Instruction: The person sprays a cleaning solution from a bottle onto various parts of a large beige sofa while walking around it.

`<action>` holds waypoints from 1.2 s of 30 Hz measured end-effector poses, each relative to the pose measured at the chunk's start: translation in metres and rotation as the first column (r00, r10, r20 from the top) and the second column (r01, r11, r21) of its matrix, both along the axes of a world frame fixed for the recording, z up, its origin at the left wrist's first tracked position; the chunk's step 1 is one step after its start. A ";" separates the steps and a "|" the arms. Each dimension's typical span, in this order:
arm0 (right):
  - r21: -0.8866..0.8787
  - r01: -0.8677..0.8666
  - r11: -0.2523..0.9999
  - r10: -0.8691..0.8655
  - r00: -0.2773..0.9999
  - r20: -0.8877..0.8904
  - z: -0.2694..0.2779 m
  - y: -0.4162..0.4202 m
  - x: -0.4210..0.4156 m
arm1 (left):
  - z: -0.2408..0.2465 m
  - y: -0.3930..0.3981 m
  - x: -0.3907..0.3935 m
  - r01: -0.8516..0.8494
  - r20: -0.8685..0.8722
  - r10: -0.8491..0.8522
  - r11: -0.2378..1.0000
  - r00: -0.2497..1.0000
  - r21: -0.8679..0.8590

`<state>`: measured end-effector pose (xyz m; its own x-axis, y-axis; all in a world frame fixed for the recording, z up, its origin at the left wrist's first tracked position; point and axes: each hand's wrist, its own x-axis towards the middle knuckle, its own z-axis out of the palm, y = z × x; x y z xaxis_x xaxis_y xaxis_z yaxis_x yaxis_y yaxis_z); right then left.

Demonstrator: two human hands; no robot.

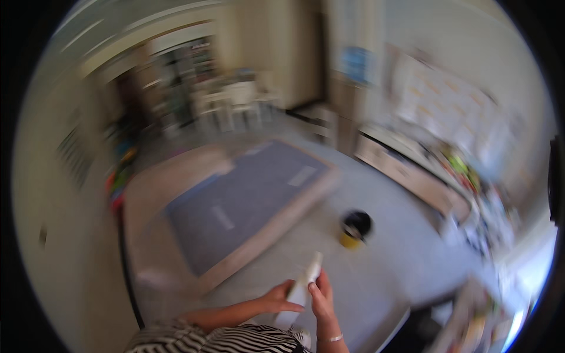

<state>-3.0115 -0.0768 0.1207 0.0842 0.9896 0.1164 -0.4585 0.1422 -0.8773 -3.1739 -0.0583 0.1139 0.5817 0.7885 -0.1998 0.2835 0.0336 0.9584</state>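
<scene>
A white bottle with a nozzle-like top (297,296) is between my two hands, low in the middle of the blurred view. My left hand (282,297) grips its body from the left. Around the upper part, near the top, my right hand (322,294) is closed, with a bracelet on that wrist. Beyond my hands, a black and yellow bucket (351,240) stands on the grey floor. To the left lies a large sofa or bed base (265,247) with a grey-purple mat (238,194) on it.
A long low cabinet (397,170) piled with items runs along the right wall. A white table with chairs (240,97) stands at the back. Colourful objects (121,176) line the left wall. At lower right is a dark-topped piece of furniture (419,328) beside cluttered things.
</scene>
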 end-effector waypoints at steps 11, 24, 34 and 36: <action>-0.123 -0.439 0.890 0.449 0.796 0.405 0.037 0.068 -0.323 | 0.018 -0.033 -0.267 -0.678 -0.055 0.681 0.732 0.730 0.071; -0.220 -0.649 0.728 0.683 0.712 0.161 0.027 0.081 -0.540 | -0.046 -0.087 -0.445 -0.859 -0.031 0.890 0.447 0.454 0.249; -0.270 -0.748 0.606 0.774 0.633 -0.016 0.009 0.111 -0.595 | -0.011 -0.081 -0.479 -0.899 -0.158 0.956 0.288 0.248 0.331; -0.291 -0.740 0.607 0.767 0.641 -0.031 0.019 0.105 -0.603 | -0.004 -0.085 -0.492 -0.897 -0.189 0.950 0.301 0.250 0.325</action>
